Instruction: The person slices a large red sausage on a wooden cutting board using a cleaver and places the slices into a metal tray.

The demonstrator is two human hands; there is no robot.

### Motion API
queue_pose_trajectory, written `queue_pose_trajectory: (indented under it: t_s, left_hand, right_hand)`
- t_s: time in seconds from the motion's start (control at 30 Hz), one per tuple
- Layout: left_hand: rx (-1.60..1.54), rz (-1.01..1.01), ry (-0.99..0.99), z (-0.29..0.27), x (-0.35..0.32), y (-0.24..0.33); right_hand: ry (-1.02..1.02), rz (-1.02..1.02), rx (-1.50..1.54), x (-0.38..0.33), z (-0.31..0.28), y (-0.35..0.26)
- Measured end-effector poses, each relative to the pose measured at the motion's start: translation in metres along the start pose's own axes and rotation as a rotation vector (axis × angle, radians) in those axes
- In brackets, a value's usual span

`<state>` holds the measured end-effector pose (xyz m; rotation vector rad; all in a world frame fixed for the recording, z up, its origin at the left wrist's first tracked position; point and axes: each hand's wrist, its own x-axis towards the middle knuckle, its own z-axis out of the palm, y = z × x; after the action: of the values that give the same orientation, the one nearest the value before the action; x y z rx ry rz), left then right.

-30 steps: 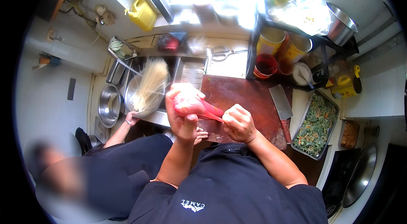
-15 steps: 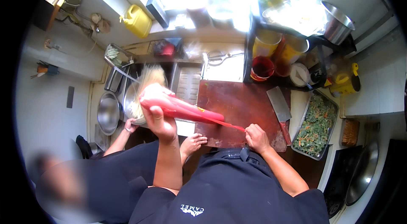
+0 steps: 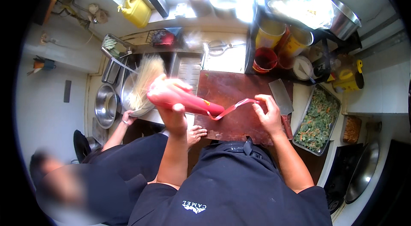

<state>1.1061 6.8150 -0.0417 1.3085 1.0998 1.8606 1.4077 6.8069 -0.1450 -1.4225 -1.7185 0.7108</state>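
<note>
My left hand (image 3: 171,114) is wrapped around a long red plastic packet (image 3: 188,102), held tilted above the cutting board. Pale dry noodles (image 3: 147,76) fan out beyond the packet's far end, over a steel bowl (image 3: 128,89). My hand hides where noodles and packet meet. A thin red plastic strip (image 3: 233,108) hangs slack and curled from the packet's near end. Its tip reaches the fingertips of my right hand (image 3: 269,114), where thumb and forefinger pinch it loosely. Beneath lies the reddish-brown cutting board (image 3: 218,84).
On the left a co-worker's hand (image 3: 128,118) grips the bowl's rim; their other hand (image 3: 197,135) rests by the board. A cleaver (image 3: 280,97) lies at the board's right edge. A tray of chopped greens (image 3: 317,119) stands further right, below a black rack (image 3: 252,46) of containers.
The strip was taut and has gone slack and curled. My right hand has moved up and its fingers have loosened. The packet has shifted slightly right, and the noodles show more clearly.
</note>
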Motion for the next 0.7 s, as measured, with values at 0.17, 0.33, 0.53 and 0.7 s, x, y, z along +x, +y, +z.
queue_pose_trajectory:
  t_s: [0.17, 0.33, 0.53, 0.7]
  left_hand:
    - [-0.085, 0.012, -0.074, 0.014, -0.009, -0.014]
    - [-0.056, 0.133, -0.195, 0.027, -0.018, -0.017]
    - [-0.026, 0.148, -0.161, 0.037, -0.027, -0.014]
    - [0.086, 0.300, -0.168, 0.040, -0.018, 0.000]
  right_hand:
    - [-0.063, -0.217, 0.064, 0.030, -0.012, -0.075]
    - [-0.131, -0.444, 0.334, 0.060, -0.025, -0.162]
    - [-0.180, -0.472, 0.497, 0.071, -0.021, -0.194]
    - [-0.137, -0.566, 0.396, 0.076, -0.025, -0.196]
